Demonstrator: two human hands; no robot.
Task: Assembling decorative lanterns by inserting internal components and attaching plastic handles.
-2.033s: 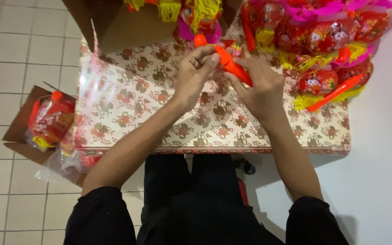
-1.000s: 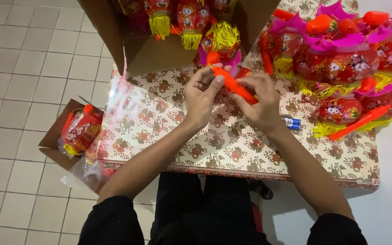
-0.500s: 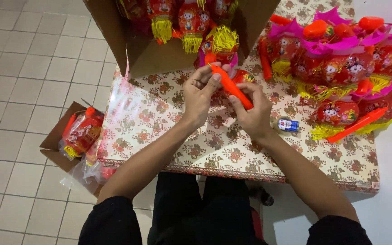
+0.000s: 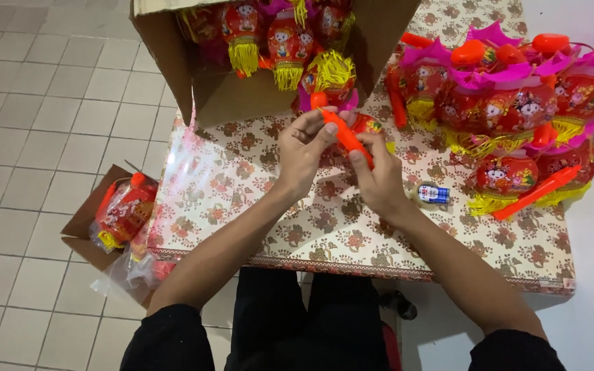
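Note:
Both of my hands hold an orange plastic stick handle (image 4: 343, 134) above a table covered in a floral patterned cloth (image 4: 242, 192). My left hand (image 4: 302, 151) grips its upper end with fingers and thumb. My right hand (image 4: 378, 177) pinches its lower end. A red lantern with yellow tassels (image 4: 369, 125) lies on the cloth just behind my hands, partly hidden by them. A small battery (image 4: 433, 194) lies on the cloth right of my right hand.
An open cardboard box (image 4: 242, 82) holding several red lanterns with yellow tassels stands at the back. A pile of finished lanterns with pink tops (image 4: 510, 103) fills the right side. A second box with a wrapped lantern (image 4: 122, 216) sits on the tiled floor at the left.
The view has drifted so the table sits lower in the frame. My hands stay on the orange stick, turning it slightly; the battery has come into view beside my right hand.

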